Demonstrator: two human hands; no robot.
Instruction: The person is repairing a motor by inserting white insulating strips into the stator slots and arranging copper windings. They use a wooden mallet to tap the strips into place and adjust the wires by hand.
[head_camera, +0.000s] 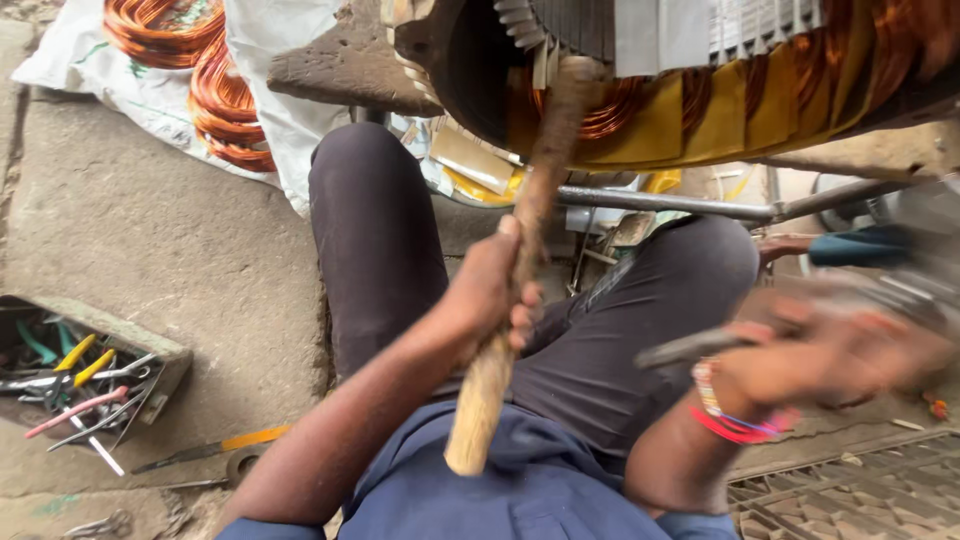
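My left hand (490, 290) grips a long wooden stick (520, 260) around its middle. The stick's far end rests against the copper windings (620, 105) inside a large motor stator (680, 70) above my knees. My right hand (800, 365), blurred by motion, is closed on a dark metal tool handle (690, 347) at the right, apart from the stator. Coloured bands circle that wrist. Yellow insulation sheets (720, 115) lie between the copper coils.
A box of pliers and cutters (85, 385) sits on the concrete at the left. Copper wire coils (215, 95) lie on a white sack behind it. A metal bar (680, 203) supports the stator. Another person's hand (785, 245) shows at the right. A grate (850, 490) lies lower right.
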